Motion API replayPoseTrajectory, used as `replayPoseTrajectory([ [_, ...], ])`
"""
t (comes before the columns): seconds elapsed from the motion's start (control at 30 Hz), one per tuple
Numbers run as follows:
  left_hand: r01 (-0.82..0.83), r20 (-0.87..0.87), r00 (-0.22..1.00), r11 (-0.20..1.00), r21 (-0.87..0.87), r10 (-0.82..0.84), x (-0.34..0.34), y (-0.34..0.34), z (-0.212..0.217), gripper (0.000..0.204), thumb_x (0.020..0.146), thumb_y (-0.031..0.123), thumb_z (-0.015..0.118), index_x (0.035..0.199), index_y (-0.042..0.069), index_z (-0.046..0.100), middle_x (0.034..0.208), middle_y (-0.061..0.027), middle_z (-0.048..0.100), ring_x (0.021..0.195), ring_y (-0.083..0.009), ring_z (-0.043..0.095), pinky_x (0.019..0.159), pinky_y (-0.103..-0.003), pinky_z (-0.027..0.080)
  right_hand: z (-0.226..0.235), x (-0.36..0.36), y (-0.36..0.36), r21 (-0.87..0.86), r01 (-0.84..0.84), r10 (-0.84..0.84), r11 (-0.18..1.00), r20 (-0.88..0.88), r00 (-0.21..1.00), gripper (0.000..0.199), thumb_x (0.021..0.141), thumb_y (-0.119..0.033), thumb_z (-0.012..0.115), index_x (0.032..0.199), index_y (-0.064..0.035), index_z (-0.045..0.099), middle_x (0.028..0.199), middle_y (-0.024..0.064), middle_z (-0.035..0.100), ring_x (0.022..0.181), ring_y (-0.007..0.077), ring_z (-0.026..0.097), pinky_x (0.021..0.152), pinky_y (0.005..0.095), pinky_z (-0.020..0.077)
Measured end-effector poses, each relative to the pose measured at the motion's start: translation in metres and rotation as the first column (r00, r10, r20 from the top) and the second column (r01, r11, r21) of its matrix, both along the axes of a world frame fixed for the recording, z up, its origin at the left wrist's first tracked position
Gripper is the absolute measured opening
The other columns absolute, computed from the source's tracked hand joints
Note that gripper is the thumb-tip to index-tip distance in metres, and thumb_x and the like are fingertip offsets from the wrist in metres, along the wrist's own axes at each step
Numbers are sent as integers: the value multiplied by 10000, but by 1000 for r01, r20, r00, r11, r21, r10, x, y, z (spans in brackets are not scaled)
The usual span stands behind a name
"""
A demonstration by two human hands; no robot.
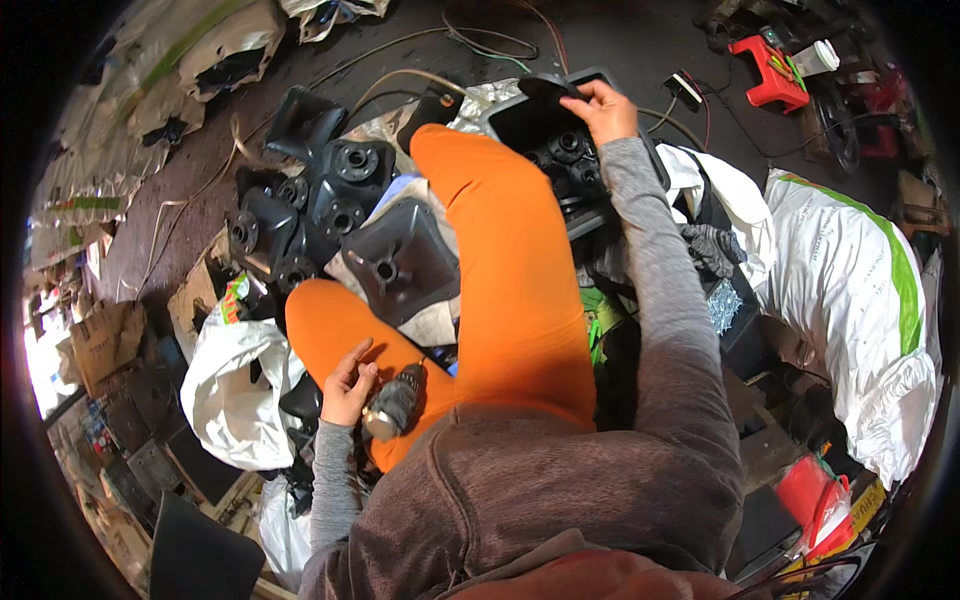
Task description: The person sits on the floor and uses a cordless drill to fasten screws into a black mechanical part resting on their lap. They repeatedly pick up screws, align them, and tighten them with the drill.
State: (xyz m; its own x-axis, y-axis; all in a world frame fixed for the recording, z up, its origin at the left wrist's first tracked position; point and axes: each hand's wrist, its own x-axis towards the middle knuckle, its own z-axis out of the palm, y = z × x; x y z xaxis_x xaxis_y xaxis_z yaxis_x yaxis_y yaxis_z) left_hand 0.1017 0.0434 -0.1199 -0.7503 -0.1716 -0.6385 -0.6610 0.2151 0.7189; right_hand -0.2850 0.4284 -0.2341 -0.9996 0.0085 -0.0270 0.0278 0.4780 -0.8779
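Note:
My right hand [604,112] reaches to the far edge of a black open bin [495,122], its fingers pinched on a dark, flat, rounded piece [548,88]. Inside the bin lie several black round parts [572,145]. On my lap, over the orange trousers, rests a dark power drill [394,402]; its lower part is out of sight. Beside it my left hand [348,386] is held with fingers apart and nothing in them. A black square flared horn [402,262] with a central hole lies between my knees and the pile at the left.
More black flared horns [345,190] with round flanges are heaped left of my knees. A white sack [240,392] stands at the left, and a long white-and-green sack [850,300] at the right. A red stool [770,75] sits far right. Cables [440,35] cross the dark floor.

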Motion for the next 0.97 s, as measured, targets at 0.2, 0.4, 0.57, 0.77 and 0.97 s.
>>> replayPoseTrajectory([
  [0.2, 275, -68, 954, 941, -196, -293, 44, -23, 35, 401, 910, 77, 542, 1306, 10, 540, 1206, -152, 646, 1075, -221, 640, 941, -332, 476, 109, 128, -123, 239, -452, 502, 859, -561, 658, 259, 715, -98, 722, 972, -115, 696, 874, 63, 676, 796, 240, 668, 676, 331, 537],
  [0.4, 504, -134, 818, 810, -300, -559, 68, -8, 59, 759, 686, 181, 645, 1415, 108, 448, 1250, -168, 556, 1154, -353, 512, 1009, -415, 412, 61, 203, -197, 534, -548, 762, 644, -508, 401, 117, 772, -120, 658, 857, -130, 578, 749, 18, 551, 701, 200, 613, 565, 337, 509],
  [0.57, 497, -76, 811, 751, -435, -581, 76, 6, 56, 813, 670, 174, 701, 1435, 146, 428, 1132, -143, 567, 1080, -354, 502, 956, -422, 425, 43, 216, -189, 684, -587, 898, 434, -275, 344, 156, 815, -125, 591, 949, -131, 512, 769, 27, 557, 724, 225, 625, 576, 342, 525],
  [0.77, 553, 61, 786, 654, -516, -616, 63, 9, 42, 793, 704, 210, 749, 1424, 138, 424, 1112, -141, 572, 987, -372, 593, 855, -434, 494, 36, 215, -191, 721, -596, 918, 353, -144, 369, 141, 820, -132, 609, 938, -127, 532, 803, 47, 583, 752, 246, 638, 609, 378, 527],
  [0.97, 527, -95, 825, 818, -229, -558, 66, -23, 35, 885, 747, 272, 749, 1497, 189, 286, 1344, -227, 519, 976, -414, 653, 854, -451, 532, 41, 212, -184, -93, -633, 639, 769, 94, 763, 372, 855, -222, 687, 1198, -136, 572, 906, 52, 649, 789, 244, 660, 637, 384, 519],
])
